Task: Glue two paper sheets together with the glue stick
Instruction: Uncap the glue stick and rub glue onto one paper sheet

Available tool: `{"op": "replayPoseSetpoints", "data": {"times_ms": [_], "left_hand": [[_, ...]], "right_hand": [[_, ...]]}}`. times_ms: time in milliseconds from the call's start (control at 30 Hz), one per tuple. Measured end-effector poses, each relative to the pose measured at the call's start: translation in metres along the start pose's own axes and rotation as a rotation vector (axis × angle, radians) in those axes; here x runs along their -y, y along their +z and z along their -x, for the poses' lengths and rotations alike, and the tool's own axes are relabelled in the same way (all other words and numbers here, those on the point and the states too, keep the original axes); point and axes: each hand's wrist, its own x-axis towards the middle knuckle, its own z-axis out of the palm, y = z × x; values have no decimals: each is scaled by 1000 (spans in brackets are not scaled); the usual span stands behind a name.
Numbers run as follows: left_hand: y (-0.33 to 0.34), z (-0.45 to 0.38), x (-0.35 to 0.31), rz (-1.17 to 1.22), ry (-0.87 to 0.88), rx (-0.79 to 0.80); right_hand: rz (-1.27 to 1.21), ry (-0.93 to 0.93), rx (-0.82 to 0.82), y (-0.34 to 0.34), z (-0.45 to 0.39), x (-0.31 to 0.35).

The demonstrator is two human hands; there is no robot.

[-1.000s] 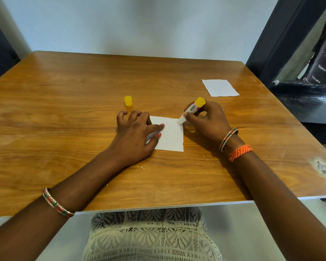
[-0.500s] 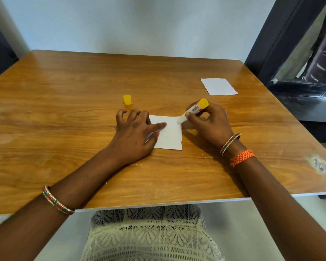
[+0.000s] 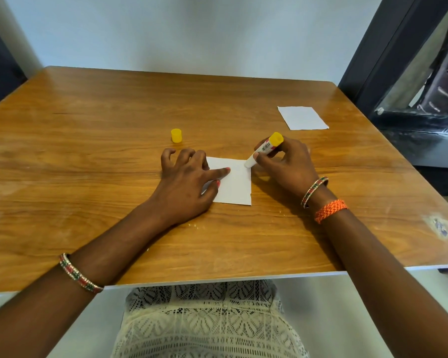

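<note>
1. The left hand [image 3: 189,182] lies flat on the near paper sheet [image 3: 234,183], fingers spread, forefinger stretched out across the sheet to pin it to the worktop [image 3: 88,151]. It grips nothing; it only presses down.
2. The right hand [image 3: 285,164] is clamped around the glue stick [image 3: 265,148], which is tilted, its yellow base up and away and its white tip down on the sheet's far right corner.
3. Compared with 1 second ago, the tip has moved from partway along the right edge up to that far corner, and the right hand has gone with it. The left hand and the sheet have barely shifted. I read this as a glue stroke running along the right edge and reaching its end.
4. The yellow cap [image 3: 176,135] stands upright on the worktop beyond the left hand, well apart from the stick.
5. The second paper sheet [image 3: 301,117] lies untouched at the far right of the worktop, well apart from the first.
6. Judged from this, the task is in its gluing step: only 1 of 2 sheets is being coated, and whether glue covers the rest of it cannot be seen. The second sheet must yet be fetched and pressed on.
</note>
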Motion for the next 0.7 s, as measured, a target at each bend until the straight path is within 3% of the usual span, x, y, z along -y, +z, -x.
{"op": "replayPoseSetpoints", "data": {"times_ms": [700], "left_hand": [[1,0,0,16,1,-3]], "right_hand": [[-67,17,104,-8,35,21]]}}
